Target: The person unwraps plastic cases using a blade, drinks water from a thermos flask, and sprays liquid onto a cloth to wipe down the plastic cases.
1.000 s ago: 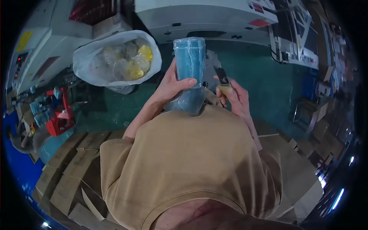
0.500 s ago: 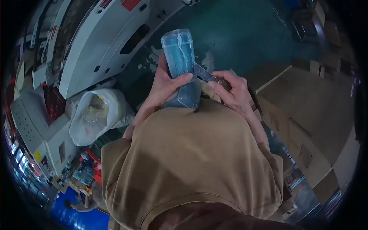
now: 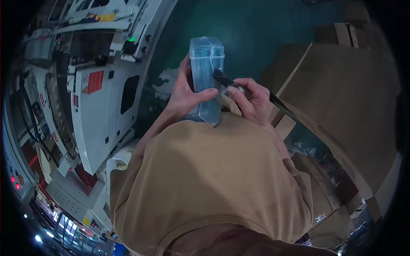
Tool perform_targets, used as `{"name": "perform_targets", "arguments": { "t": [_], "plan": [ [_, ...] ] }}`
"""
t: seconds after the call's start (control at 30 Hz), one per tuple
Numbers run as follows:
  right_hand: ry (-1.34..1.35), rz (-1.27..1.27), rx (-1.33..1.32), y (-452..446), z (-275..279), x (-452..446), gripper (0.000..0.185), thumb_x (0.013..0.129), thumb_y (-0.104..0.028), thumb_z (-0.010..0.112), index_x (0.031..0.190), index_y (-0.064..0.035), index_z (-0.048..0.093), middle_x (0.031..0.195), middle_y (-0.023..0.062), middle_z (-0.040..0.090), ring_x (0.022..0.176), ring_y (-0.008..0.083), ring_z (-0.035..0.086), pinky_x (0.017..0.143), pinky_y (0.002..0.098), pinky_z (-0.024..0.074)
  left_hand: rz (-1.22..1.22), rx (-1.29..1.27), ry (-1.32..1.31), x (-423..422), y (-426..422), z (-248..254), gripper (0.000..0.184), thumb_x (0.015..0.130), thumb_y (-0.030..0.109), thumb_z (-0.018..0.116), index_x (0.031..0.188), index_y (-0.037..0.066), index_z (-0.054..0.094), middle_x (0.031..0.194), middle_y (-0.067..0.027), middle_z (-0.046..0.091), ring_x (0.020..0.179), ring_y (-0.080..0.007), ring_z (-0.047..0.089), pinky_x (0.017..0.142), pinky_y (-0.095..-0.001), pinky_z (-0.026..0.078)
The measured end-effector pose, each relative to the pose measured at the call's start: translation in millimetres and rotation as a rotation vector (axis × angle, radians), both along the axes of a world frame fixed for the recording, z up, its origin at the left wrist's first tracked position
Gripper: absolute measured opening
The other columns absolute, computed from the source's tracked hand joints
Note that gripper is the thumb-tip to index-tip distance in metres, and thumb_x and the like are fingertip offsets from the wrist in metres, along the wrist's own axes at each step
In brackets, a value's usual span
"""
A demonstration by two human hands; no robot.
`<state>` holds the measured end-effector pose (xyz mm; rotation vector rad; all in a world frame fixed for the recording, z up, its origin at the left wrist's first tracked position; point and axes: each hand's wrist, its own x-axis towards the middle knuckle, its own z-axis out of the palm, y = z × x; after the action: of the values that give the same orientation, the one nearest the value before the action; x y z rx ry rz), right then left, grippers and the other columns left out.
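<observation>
My left hand [image 3: 185,96] is wrapped round a tall, clear plastic box [image 3: 204,74] with light blue contents, holding it nearly upright in front of my chest. The thumb lies across its front face, and the fingers go behind its left side, partly hidden. In my right hand [image 3: 255,101] is a knife [image 3: 224,80] with a dark-looking blade, gripped between thumb and curled fingers. Its blade reaches left to the box's right front edge, at about mid-height. Whether the tip cuts into the plastic, I cannot tell.
A large white machine [image 3: 100,111] with a red warning label stands to the left. Below it, a white bag [image 3: 117,162] shows beside my left arm. Large cardboard boxes [image 3: 337,102] fill the right side. The green floor [image 3: 256,34] stretches ahead.
My view has turned, so more of the machine shows and the white bag is mostly covered by my arm. The box stands straighter. The knife's blade has tilted and looks darker, still at the box.
</observation>
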<state>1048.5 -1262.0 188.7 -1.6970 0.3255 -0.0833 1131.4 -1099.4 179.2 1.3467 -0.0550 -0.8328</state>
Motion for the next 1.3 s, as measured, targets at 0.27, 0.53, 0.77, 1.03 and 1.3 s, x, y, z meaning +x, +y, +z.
{"name": "perform_targets", "arguments": {
  "t": [0.27, 0.53, 0.77, 1.03, 1.3],
  "plan": [
    [-0.267, -0.175, -0.359, -102.4, -3.8, 82.3, 0.013, 0.071, -0.005, 0.066, 0.08, 0.0013, 0.06, 0.062, 0.0084, 0.057, 0.047, 0.0141, 0.053, 0.043, 0.0238, 0.0402, -0.145, -0.004, 0.086, 83.5, -108.4, -2.0, 0.095, 0.061, 0.021, 0.075, 0.133, 0.002, 0.015, 0.123, -0.0152, 0.036, 0.113, -0.0254, 0.04, 0.095, -0.0391, 0.034],
    [-0.27, -0.875, -0.256, -232.7, 27.5, 159.6, 0.01, 0.078, -0.007, 0.063, 0.083, 0.0001, 0.058, 0.067, 0.0015, 0.058, 0.056, 0.0056, 0.051, 0.05, 0.0189, 0.04, -0.349, 0.146, 0.053, 154.0, -201.0, 0.2, 0.102, 0.058, 0.032, 0.074, 0.133, 0.002, 0.012, 0.121, -0.0192, 0.035, 0.111, -0.0304, 0.041, 0.093, -0.041, 0.037],
    [0.022, -0.117, 0.273, -327.7, 20.8, 241.6, 0.023, 0.074, -0.006, 0.067, 0.091, 0.0006, 0.052, 0.071, 0.0008, 0.052, 0.062, 0.0061, 0.05, 0.055, 0.018, 0.0398, -0.281, 0.144, 0.037, 231.5, -310.0, 2.4, 0.099, 0.062, 0.03, 0.073, 0.134, 0.002, 0.011, 0.12, -0.0199, 0.039, 0.111, -0.03, 0.043, 0.093, -0.0409, 0.038],
    [0.003, 0.009, -0.211, -394.8, 20.5, 346.8, 0.023, 0.068, -0.014, 0.074, 0.081, 0.0, 0.061, 0.063, -0.0013, 0.053, 0.055, 0.0042, 0.046, 0.048, 0.0201, 0.0369, -0.046, 0.245, -0.061, 291.1, -386.4, 4.3, 0.098, 0.061, 0.023, 0.074, 0.133, 0.001, 0.011, 0.116, -0.0203, 0.044, 0.105, -0.029, 0.048, 0.09, -0.0378, 0.04],
    [-0.205, 0.221, -0.567, -393.5, 21.9, 446.0, 0.013, 0.071, -0.009, 0.067, 0.076, 0.0007, 0.061, 0.06, 0.0104, 0.055, 0.05, 0.0196, 0.055, 0.049, 0.0269, 0.0433, 0.241, 0.279, -0.155, 350.3, -399.3, 0.8, 0.095, 0.062, 0.016, 0.075, 0.131, -0.003, 0.013, 0.116, -0.0195, 0.045, 0.104, -0.0256, 0.051, 0.088, -0.0342, 0.041]
  ]
}}
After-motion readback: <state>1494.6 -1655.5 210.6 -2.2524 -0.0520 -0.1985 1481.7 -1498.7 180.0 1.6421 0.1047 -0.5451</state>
